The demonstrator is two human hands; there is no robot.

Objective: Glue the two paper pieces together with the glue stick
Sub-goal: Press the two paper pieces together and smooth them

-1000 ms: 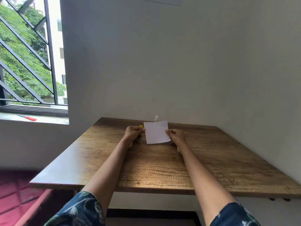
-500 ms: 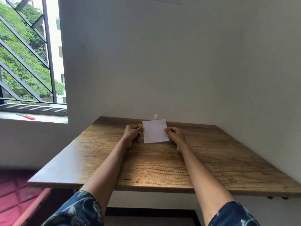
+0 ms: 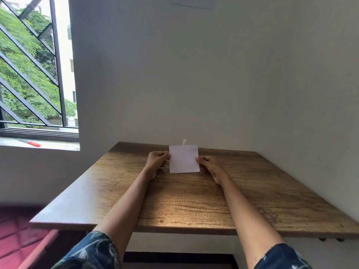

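Paper (image 3: 183, 159) pinched between both hands hides most of white stick (image 3: 184, 141) behind.

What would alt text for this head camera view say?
Two bare hands, left hand and right hand, hold a white paper by its side edges above a wooden table. A small white object peeks up behind the paper; a barred window is at left.

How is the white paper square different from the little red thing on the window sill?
The white paper square is held up over the wooden table by the left hand and right hand; the small red object lies untouched on the sill. The paper is white and broad; the object is red and slim.
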